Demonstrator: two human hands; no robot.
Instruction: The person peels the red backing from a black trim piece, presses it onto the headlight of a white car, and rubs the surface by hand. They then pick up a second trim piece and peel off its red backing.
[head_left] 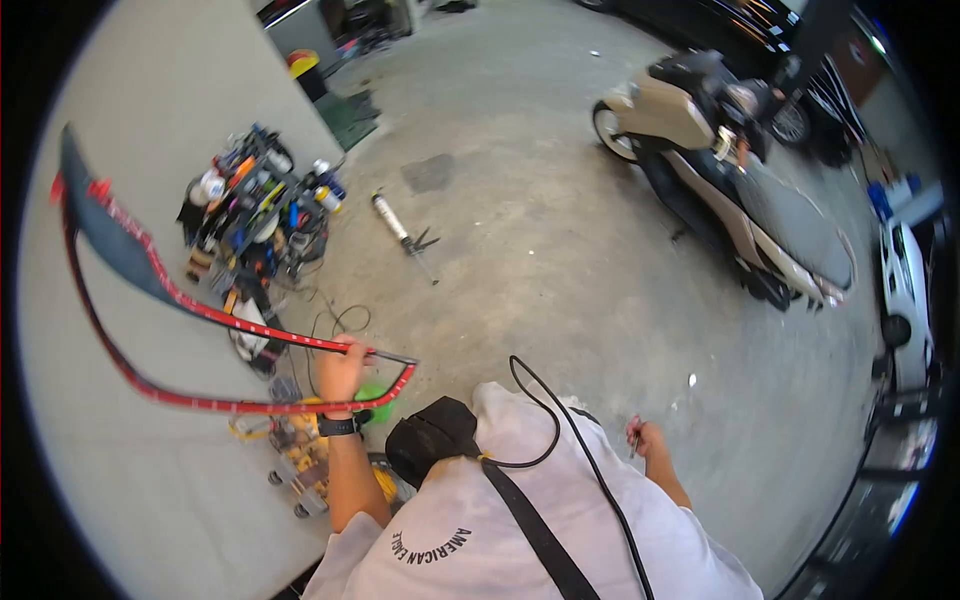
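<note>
My left hand (341,371), with a black watch at its wrist, is closed around the narrow end of a long curved dark trim piece (118,243). Red tape strips run along both edges of this piece, which reaches out to the upper left in front of the wall. The fingers grip its upper edge, while the lower edge crosses near the wrist. On the other side, my right hand (650,437) hangs low over the floor with its fingers closed. Something small and thin shows at those fingers, too small to name.
A caulking gun (400,222) lies on the concrete floor ahead. Piled tools and bottles (262,195) stand against the wall (180,90), with cables and yellow tools (305,455) nearer me. A scooter (740,190) is parked right, with cars (905,300) beyond. A black cable (590,450) crosses my shirt.
</note>
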